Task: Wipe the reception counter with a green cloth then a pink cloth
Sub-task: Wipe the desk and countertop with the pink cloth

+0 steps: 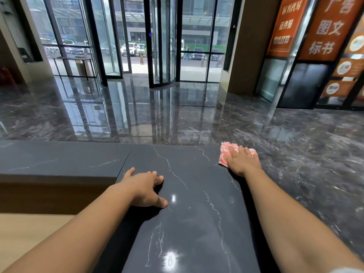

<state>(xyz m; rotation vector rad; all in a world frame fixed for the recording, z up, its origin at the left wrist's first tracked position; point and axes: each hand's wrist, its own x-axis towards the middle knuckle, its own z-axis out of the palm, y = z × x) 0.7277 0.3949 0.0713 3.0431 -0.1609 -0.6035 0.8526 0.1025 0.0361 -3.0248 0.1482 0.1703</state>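
— Where is the cloth lying right now?

— The pink-and-white patterned square cloth (225, 154) is lying flat under the right grip (241, 161), on the dark grey, white-veined stone desk (193, 213). Its edges are showing to the left of that grip and just past the fingertips, close to the desk's far edge.

— And how is that grip sitting on it?

— Its fingers are lying straight and spread, pressing down on the cloth palm-first. Nothing is being pinched or curled round.

— What is the other one doing?

— The left grip (145, 189) is resting on the bare desk, well apart from the right grip, to its left and nearer the person. Its fingers are fanned out and slightly bent, fingertips and thumb touching the stone, holding nothing. Both forearms are bare and reaching forward over the desk.

— Anything showing beside the left grip?

— To its left a light wooden surface (29, 233) is sitting lower than the desk, with a matte grey slab (59, 158) running along beyond it.

— And past the right grip?

— A glossy dark marble floor (137, 115) is reflecting daylight. Beyond it a black-framed glass revolving door (161, 46) is standing, and orange signboards with white characters (327, 26) are hanging off to the right.
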